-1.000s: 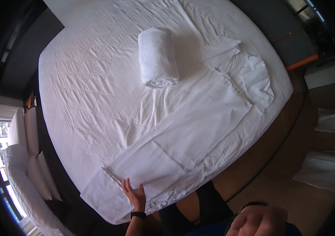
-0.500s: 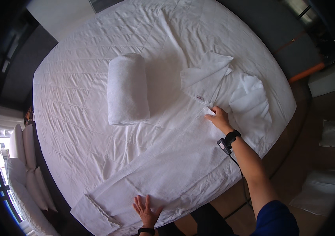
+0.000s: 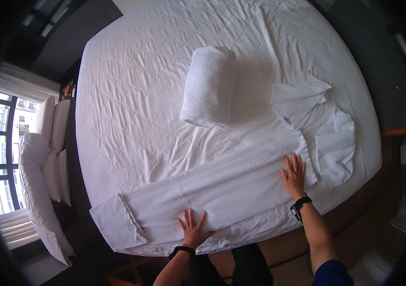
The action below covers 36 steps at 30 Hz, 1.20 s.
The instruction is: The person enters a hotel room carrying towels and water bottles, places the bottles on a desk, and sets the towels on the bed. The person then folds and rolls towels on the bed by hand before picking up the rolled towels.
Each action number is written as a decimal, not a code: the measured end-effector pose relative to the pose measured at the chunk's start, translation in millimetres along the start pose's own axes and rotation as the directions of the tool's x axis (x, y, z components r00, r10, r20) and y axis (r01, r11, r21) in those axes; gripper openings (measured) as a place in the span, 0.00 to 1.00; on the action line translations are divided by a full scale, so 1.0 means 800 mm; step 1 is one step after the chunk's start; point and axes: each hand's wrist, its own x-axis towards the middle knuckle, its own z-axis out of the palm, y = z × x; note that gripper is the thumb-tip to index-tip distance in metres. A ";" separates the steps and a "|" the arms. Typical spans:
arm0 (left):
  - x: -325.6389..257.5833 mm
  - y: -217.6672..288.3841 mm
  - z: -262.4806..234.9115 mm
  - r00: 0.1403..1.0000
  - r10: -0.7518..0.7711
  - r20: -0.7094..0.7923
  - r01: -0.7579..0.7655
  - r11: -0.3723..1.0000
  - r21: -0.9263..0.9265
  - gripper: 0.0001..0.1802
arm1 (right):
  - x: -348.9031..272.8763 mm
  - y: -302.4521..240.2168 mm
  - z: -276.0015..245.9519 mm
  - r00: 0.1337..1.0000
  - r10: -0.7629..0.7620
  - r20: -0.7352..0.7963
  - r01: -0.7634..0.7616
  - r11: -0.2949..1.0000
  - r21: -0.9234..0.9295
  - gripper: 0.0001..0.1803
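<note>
A small, unreadable label (image 3: 287,120) lies near the towel (image 3: 226,178).

- The left hand (image 3: 194,232) hides a bit of the long towel (image 3: 229,178) under it.
- The right hand (image 3: 294,178) hides another bit of that towel.
- The top edge cuts off the far part of the bed (image 3: 117,95).
- The bottom edge cuts off the dark pants (image 3: 252,268) and the blue sleeve (image 3: 331,274).
- The tag (image 3: 287,120) on the small cloth (image 3: 300,97) is too tiny to read.
- The white thing (image 3: 372,268) at the lower right is too blurry to name.
</note>
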 end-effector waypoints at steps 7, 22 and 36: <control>-0.019 -0.031 -0.011 0.999 0.050 0.001 -0.050 0.993 -0.105 0.51 | 0.024 -0.298 -0.221 0.985 -0.160 -0.064 0.092 0.173 0.981 0.41; -0.300 -0.350 -0.113 0.989 -0.085 -0.118 0.009 0.847 -0.532 0.35 | -0.423 -0.854 -0.423 0.756 -0.573 -0.317 -0.651 -0.606 -0.456 0.48; -0.241 -0.586 -0.135 0.697 -0.595 -0.401 0.282 0.741 -0.610 0.44 | -0.341 -0.858 0.094 0.715 0.601 0.358 -0.492 0.069 0.868 0.23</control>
